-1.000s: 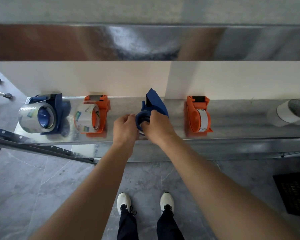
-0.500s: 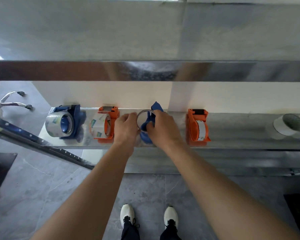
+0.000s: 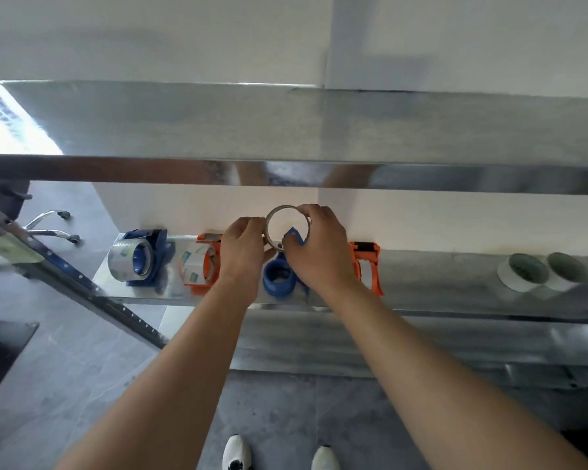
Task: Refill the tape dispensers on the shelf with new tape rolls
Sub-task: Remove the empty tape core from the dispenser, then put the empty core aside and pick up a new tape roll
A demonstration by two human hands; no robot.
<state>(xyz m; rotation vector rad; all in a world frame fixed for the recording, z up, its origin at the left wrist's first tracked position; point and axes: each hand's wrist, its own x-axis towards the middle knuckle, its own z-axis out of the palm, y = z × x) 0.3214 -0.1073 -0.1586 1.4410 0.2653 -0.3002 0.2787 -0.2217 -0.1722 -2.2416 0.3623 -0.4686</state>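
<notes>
Both hands pinch the empty tape core [image 3: 279, 208], left hand [image 3: 243, 247] and right hand [image 3: 321, 249] at opposite rims, holding it clear of the bare hub of the blue dispenser [image 3: 279, 276] for reloading.

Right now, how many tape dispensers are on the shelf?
4. Left blue dispenser at the shelf end; left orange dispenser beside it; middle blue dispenser below the left hand and right hand, which hold an empty core; right orange dispenser partly hidden behind the right wrist.
</notes>
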